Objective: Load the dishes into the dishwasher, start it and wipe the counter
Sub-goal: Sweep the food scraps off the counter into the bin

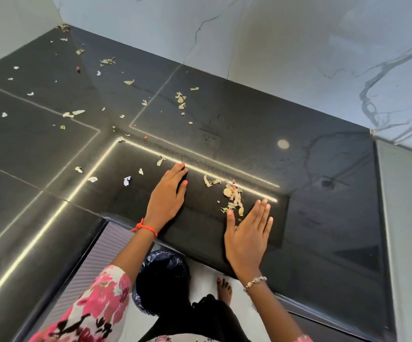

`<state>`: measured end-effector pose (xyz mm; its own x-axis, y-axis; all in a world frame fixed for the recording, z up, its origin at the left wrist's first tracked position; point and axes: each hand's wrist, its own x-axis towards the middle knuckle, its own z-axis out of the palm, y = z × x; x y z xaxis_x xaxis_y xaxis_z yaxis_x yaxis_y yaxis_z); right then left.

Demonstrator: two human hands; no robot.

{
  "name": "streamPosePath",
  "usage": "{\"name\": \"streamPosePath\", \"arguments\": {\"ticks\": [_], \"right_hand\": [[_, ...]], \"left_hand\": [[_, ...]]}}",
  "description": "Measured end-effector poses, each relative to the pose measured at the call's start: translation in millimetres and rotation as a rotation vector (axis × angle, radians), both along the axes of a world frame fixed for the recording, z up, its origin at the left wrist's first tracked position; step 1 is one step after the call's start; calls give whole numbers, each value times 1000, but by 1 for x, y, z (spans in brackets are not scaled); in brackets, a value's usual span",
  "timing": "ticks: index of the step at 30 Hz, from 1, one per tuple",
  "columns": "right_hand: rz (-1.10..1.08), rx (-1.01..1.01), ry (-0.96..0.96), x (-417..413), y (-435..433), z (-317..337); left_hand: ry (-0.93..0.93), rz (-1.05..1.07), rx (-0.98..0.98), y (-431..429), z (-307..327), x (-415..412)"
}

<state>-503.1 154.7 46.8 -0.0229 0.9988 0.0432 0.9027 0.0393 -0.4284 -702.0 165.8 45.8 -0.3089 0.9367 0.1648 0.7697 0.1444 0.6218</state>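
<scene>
A glossy black stone counter point(249, 124) fills the view, strewn with pale vegetable peel scraps. My left hand point(168, 193) lies flat, palm down, on the counter near its front edge, holding nothing. My right hand point(249, 233) is held edge-on with straight fingers, just right of and below a small heap of peel scraps point(233, 196). More scraps point(180, 99) are scattered toward the back and the left of the counter. No cloth and no dishwasher is in view.
A bin lined with a dark bag point(161, 280) stands on the floor under the counter's front edge, between my arms. My bare foot point(224, 290) is beside it. White marble-look walls point(286, 45) close off the back and right side. A ribbed cabinet front point(96, 262) shows lower left.
</scene>
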Motion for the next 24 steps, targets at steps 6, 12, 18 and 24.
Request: {"name": "streamPosePath", "arguments": {"ticks": [6, 12, 18, 24], "right_hand": [[-29, 20, -36, -57, 27, 3], [317, -52, 142, -133, 66, 17], [352, 148, 208, -134, 59, 38], [6, -8, -17, -63, 74, 10]], "left_hand": [[-197, 50, 99, -8, 15, -7], [-106, 86, 88, -27, 18, -34], [-63, 196, 90, -53, 16, -76], [-44, 227, 7, -65, 4, -98]]}}
